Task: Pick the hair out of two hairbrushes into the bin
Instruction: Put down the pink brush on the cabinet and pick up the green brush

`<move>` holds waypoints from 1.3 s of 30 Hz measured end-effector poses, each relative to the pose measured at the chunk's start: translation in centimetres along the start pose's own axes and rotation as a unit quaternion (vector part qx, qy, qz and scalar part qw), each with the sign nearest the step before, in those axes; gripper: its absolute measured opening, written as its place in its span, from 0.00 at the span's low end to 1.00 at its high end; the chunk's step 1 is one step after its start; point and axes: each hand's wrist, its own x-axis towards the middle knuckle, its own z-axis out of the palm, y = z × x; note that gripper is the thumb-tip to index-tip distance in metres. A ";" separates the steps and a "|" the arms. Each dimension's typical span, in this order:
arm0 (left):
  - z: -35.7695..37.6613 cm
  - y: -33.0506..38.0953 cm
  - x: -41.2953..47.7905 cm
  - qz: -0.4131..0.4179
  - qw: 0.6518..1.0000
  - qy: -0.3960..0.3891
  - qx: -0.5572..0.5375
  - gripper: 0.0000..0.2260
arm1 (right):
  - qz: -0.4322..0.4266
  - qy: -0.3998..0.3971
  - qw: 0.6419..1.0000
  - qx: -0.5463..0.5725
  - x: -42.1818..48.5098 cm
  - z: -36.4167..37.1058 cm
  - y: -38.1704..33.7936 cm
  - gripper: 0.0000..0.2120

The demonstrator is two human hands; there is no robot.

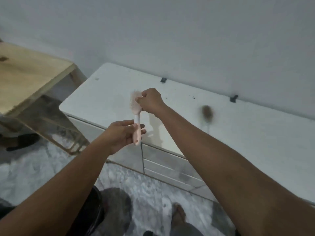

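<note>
Above the near edge of the white tabletop [255,142], a pink brush [136,119] is held upright in the air, head up and handle down. The left hand [122,133] grips the handle, its fingers curled round the lower part and the thumb lying across the front. The right hand [150,101] is at the head, its fingers [139,99] bunched together and pinching at the bristles; whether any hair is caught between them is too small to tell. Well apart to the right, a dark brush [207,111] lies on the tabletop, blurred, with its handle pointing toward the front edge. Two small dark clips [163,80] sit at the back edge against the wall. Drawers [170,164] run below the tabletop's front. A wooden table [25,74] stands to the left, and a bare foot [178,213] shows on the mottled floor [34,167] below
</note>
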 end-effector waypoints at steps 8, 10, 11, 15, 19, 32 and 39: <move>16.3 -1.5 6.3 -0.046 0.996 -0.050 0.062 0.14 | 0.061 0.074 0.995 -0.037 -0.1 -14.6 12.0 0.24; 20.0 -2.2 7.3 -0.063 0.994 -0.057 0.070 0.12 | 0.081 0.085 0.992 -0.035 -0.5 -17.4 14.7 0.24; 21.7 -2.7 7.9 -0.074 0.992 -0.064 0.074 0.11 | 0.091 0.093 0.991 -0.035 -0.8 -18.6 16.0 0.24; 27.1 -4.5 9.9 -0.102 0.986 -0.081 0.108 0.13 | 0.134 0.114 0.984 -0.029 -2.0 -22.5 20.7 0.23; 30.5 -6.1 10.8 -0.112 0.978 -0.078 0.158 0.11 | 0.179 0.140 0.974 -0.022 -3.3 -24.3 24.7 0.22; 32.8 -9.5 12.1 0.022 0.915 -0.022 0.403 0.09 | 0.191 0.178 0.961 -0.091 -4.8 -22.0 28.1 0.20; 32.4 -9.6 12.2 0.067 0.881 -0.032 0.468 0.10 | 0.178 0.192 0.958 -0.115 -5.0 -21.3 27.8 0.20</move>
